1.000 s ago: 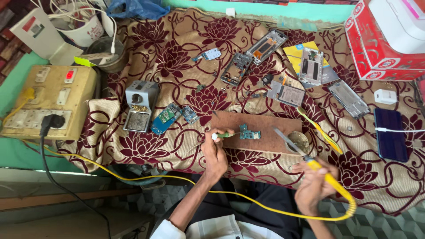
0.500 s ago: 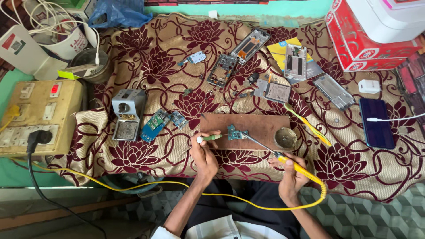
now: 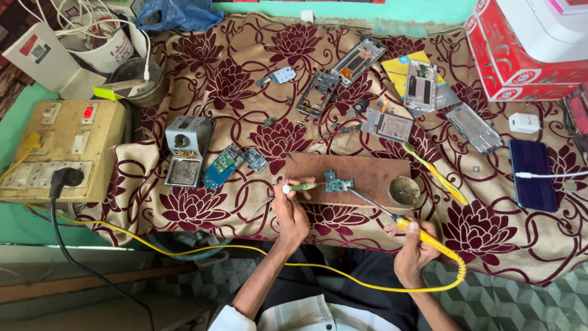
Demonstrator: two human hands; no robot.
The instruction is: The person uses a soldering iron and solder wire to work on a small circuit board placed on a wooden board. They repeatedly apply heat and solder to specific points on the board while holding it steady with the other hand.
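The right hand point(image 3: 415, 248) has its grip closed around the yellow handle of a soldering iron point(image 3: 392, 217), whose thin metal tip reaches up and left to touch the small circuit board point(image 3: 337, 182). That board lies on a brown wooden block point(image 3: 361, 175), which sits on the flowered cloth point(image 3: 233, 79) covering the tabletop. The left hand point(image 3: 290, 211) has its grip closed on a small green-handled tool point(image 3: 303, 187), its end against the board's left edge.

To do this well, I judge the left hand should pin the board flat so it cannot slide — the iron's tip wants to rest lightly on one spot, not drag across it. The yellow cord point(image 3: 343, 270) loops across the lap and should stay slack. The little round tin point(image 3: 403, 191) stands just beside the board, on the right end of the block.

Which point on the board the tip meets is too small to tell. The tool's working end cannot be made out either. Phone frames point(image 3: 471, 127) lie scattered beyond the block, and a switchboard point(image 3: 61, 150) sits at the far left — the red box point(image 3: 520, 55) at top right is cut off by the edge.
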